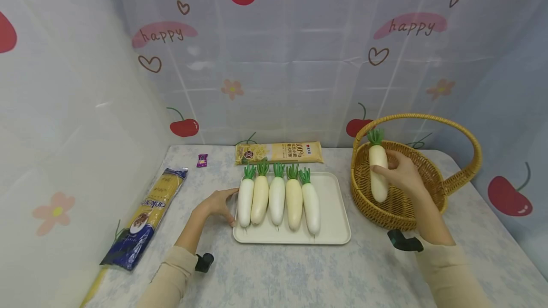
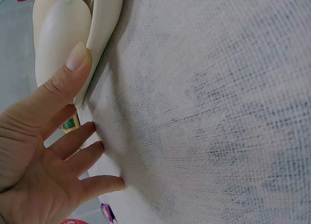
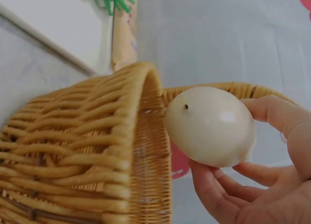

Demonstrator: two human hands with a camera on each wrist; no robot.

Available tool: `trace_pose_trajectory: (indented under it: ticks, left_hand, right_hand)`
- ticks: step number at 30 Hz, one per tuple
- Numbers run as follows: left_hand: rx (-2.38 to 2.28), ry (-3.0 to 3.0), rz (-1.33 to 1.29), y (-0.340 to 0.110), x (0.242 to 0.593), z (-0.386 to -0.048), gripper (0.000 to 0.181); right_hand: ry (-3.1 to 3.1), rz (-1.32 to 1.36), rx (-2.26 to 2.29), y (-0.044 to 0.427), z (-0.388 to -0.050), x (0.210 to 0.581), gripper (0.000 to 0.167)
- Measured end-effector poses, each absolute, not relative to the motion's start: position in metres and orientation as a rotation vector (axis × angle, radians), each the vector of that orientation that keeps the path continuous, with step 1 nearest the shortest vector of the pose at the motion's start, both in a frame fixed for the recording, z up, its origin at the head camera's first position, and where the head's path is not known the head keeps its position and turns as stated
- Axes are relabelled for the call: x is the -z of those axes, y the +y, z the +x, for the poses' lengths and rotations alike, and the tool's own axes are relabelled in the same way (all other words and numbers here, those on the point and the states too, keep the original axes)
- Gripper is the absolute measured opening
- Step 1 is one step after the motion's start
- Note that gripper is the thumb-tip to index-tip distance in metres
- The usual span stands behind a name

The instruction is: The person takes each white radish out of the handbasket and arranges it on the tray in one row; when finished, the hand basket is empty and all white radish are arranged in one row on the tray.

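Observation:
My right hand [image 1: 402,172] grips a white radish [image 1: 378,191] with a green leafy top, thumb on one side and fingers on the other. The radish is over the wicker basket [image 1: 364,208], leaves pointing away from me. From the right wrist view, its rounded tip [image 3: 214,129] shows beside the woven rim [image 3: 126,131]. Several white and cream radishes [image 1: 277,201] lie side by side on a cream tray [image 1: 336,210], leaves toward the back. At the tray's left edge rests my left hand [image 1: 219,203], its thumb [image 2: 77,59] against the rim and its fingers spread.
Behind the tray lies a yellow pasta packet [image 1: 278,152]. A blue and gold pasta bag [image 1: 145,217] is at the left, with a small purple wrapped candy [image 1: 202,160] farther back. The basket's tall handle [image 1: 428,117] arches over its opening. Printed curtains [image 1: 274,70] enclose the table.

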State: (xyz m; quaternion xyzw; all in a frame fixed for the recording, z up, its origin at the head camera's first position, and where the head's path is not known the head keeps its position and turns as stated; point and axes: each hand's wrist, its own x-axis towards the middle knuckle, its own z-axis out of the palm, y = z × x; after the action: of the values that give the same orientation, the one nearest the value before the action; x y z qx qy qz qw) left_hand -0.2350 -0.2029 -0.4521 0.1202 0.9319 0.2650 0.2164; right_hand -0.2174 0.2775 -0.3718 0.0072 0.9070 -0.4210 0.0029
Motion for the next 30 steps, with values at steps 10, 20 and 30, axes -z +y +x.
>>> trace_pose_trajectory:
  ticks: [10,20,30]
  left_hand:
    - [-0.743,2.591,0.364,-0.205,0.454,-0.235,0.107]
    - [-0.739,2.587,0.341,-0.204,0.453,-0.235,0.107]
    - [-0.737,2.602,0.357,-0.204,0.452,-0.234,0.107]
  right_hand:
    - [2.780,-0.036,1.376,0.263,-0.208,0.359,0.082]
    - [2.798,-0.035,1.382,0.258,-0.196,0.357,0.083]
    - [2.799,0.016,1.370,0.254,-0.182,0.358,0.084]
